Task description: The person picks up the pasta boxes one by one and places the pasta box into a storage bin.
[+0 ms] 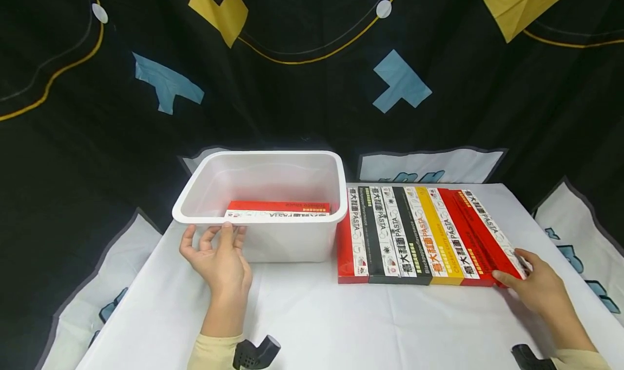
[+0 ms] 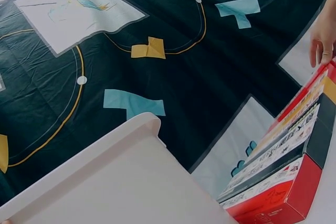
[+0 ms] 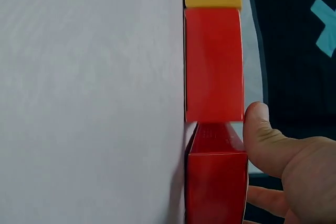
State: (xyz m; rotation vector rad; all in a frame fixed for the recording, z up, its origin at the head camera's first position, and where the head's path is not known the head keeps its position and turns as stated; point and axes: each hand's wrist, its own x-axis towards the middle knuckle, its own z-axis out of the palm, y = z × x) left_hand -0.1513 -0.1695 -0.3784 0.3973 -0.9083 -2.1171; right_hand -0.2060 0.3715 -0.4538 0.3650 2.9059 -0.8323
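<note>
A white plastic bin (image 1: 283, 242) stands at the left of the table, with a red and white pasta box (image 1: 280, 207) inside it. My left hand (image 1: 221, 264) holds the bin's front rim near its left corner, fingers bent up under the lip. To the right of the bin lies a row of pasta boxes (image 1: 404, 234) in red, black and yellow, side by side. At the row's right end, my right hand (image 1: 541, 283) grips the outermost red pasta box (image 3: 216, 187). Its thumb lies near the left edge and its fingers at the far side. A narrow gap parts this box's near end from its neighbor (image 3: 214, 64).
A white cloth covers the table (image 1: 336, 326). Behind it hangs a dark curtain (image 1: 302, 104) with yellow and blue patches. The row's left red box (image 2: 273, 203) stands close against the bin's right side.
</note>
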